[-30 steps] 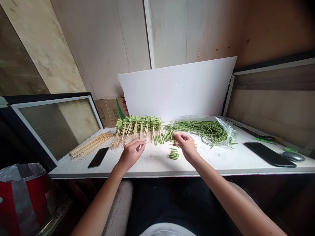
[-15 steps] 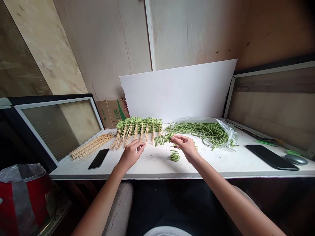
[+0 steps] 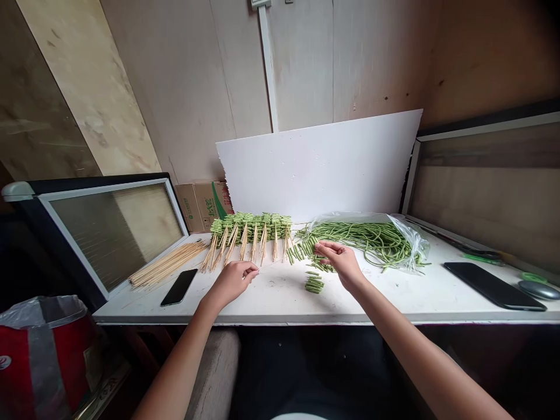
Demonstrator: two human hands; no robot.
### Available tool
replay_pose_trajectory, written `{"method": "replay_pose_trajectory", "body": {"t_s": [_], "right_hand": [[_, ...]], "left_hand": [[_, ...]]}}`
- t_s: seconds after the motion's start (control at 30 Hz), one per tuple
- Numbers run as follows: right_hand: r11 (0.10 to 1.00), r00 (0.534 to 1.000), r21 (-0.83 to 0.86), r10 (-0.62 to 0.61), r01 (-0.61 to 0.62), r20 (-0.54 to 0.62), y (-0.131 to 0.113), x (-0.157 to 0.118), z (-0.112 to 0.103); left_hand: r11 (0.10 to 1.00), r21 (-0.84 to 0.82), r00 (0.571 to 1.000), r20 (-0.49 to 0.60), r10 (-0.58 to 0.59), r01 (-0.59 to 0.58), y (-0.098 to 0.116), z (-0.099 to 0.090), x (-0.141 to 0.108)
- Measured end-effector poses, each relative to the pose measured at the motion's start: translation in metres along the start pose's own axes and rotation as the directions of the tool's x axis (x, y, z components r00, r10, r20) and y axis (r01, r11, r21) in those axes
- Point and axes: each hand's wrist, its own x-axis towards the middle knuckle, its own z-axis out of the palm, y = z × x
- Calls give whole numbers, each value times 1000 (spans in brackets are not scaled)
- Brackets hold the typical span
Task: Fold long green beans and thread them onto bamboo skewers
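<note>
A skewer of cut green bean pieces is pinched at its right end between the thumb and fingers of my right hand. My left hand hovers over the white table, left of that skewer, its thumb and fingertips drawn together with nothing visible in them. Finished bean skewers lie stacked at the back, their bare sticks pointing toward me. Below my right hand rests a small pile of cut bean pieces. More cut pieces are partly hidden behind that hand.
Long whole beans spill from a clear plastic bag at back right. A bundle of bare bamboo skewers and a phone lie left. Another dark phone and a computer mouse sit right. A white board stands behind.
My right hand has carried the bean skewer slightly right. My left hand has come away from the skewer's bare left end and sits lower. The view has shifted a little.
</note>
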Motion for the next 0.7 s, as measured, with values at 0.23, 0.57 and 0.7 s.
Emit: {"method": "replay_pose_trajectory", "body": {"t_s": [0.23,0.57,0.7], "right_hand": [[999,1000,53,-4,5,-15,-2,1,-2],[998,998,23,50,-50,-25,5,6,-7],[998,998,21,65,-64,-25,5,9,-12]], "left_hand": [[982,-161,992,-59,-112,101,-8,2,3],[875,-319,840,-291,-457,365,-75,-9,6],[782,-287,718,-312,-623,553,-97,-26,4]]}}
